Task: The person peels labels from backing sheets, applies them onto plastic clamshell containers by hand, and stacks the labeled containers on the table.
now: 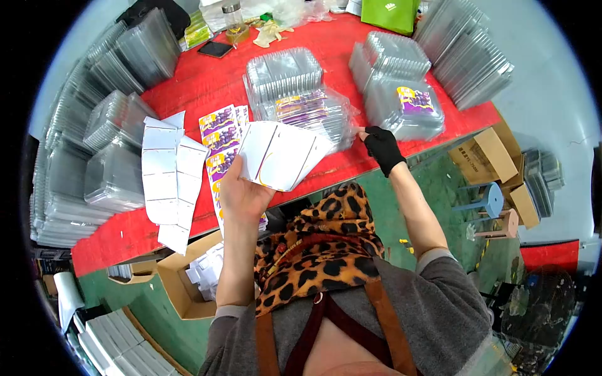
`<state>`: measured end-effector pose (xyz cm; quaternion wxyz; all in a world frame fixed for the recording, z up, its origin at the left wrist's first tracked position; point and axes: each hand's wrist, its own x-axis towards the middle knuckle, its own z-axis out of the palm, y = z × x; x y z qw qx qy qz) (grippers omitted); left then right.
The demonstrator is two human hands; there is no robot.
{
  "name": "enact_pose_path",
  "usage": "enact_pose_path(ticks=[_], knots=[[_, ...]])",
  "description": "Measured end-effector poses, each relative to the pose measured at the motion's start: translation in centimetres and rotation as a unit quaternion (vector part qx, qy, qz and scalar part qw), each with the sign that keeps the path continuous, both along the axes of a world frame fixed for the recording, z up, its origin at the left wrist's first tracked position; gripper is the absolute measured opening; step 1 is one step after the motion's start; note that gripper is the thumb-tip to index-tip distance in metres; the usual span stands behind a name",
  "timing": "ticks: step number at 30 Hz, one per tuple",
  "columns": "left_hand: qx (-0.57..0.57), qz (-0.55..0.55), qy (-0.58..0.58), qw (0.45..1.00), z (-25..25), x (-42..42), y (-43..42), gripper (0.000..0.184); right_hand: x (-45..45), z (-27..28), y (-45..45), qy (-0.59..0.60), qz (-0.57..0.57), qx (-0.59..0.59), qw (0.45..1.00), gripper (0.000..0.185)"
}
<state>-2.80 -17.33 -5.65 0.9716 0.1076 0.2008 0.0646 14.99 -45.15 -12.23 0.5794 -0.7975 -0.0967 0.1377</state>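
My left hand (241, 193) is closed on a sheet of labels (283, 156), its white backing turned up. A strip of purple and yellow printed labels (219, 141) hangs down beside that hand. My right hand (382, 149), in a black fingerless glove, has its bare fingertips pinched at the corner of a clear plastic container (338, 122) in the middle stack. Purple labels show on that stack, partly covered by the sheet. Just beyond the right hand is another clear container (404, 116) with a purple and yellow label on top.
White backing strips (166, 175) lie on the red table (188, 81) at left. Stacks of clear containers (116, 172) line the left side, with more (470, 62) at back right. A phone (214, 49) and glass jar (234, 22) stand behind. Cardboard boxes (182, 288) and a blue stool (483, 199) are below.
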Motion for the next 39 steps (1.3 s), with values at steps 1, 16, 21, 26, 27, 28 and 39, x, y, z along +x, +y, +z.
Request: enact_pose_path(ticks=[1, 16, 21, 26, 27, 28, 39], knots=[[-0.005, -0.001, -0.008, 1.000, -0.2, -0.1, 0.2, 0.050, 0.2, 0.3, -0.1, 0.052, -0.001, 0.027, 0.998, 0.029], [0.595, -0.004, 0.124, 0.794, 4.4, -5.8, 14.7, 0.030, 2.4, 6.4, 6.8, 0.452, -0.033, 0.324, 0.830, 0.084], [0.899, -0.010, 0.298, 0.320, 4.2, -3.1, 24.5, 0.029, 3.8, 5.7, 7.2, 0.483, 0.123, 0.397, 0.771, 0.070], [0.945, 0.138, 0.260, 0.142, -1.7, -0.7, 23.2, 0.064, 5.3, 3.3, 7.0, 0.448, 0.150, 0.337, 0.815, 0.054], [0.951, 0.149, 0.245, 0.119, -2.5, -0.4, 22.1, 0.070, 5.2, 3.1, 6.9, 0.430, 0.144, 0.313, 0.835, 0.053], [0.950, 0.135, 0.247, 0.134, -3.8, -0.1, 21.4, 0.069, 5.1, 2.6, 7.0, 0.432, 0.163, 0.333, 0.822, 0.049], [0.932, 0.069, 0.279, 0.221, -11.7, -0.6, 22.1, 0.055, 2.5, 2.5, 6.2, 0.010, 0.186, 0.256, 0.949, 0.074]])
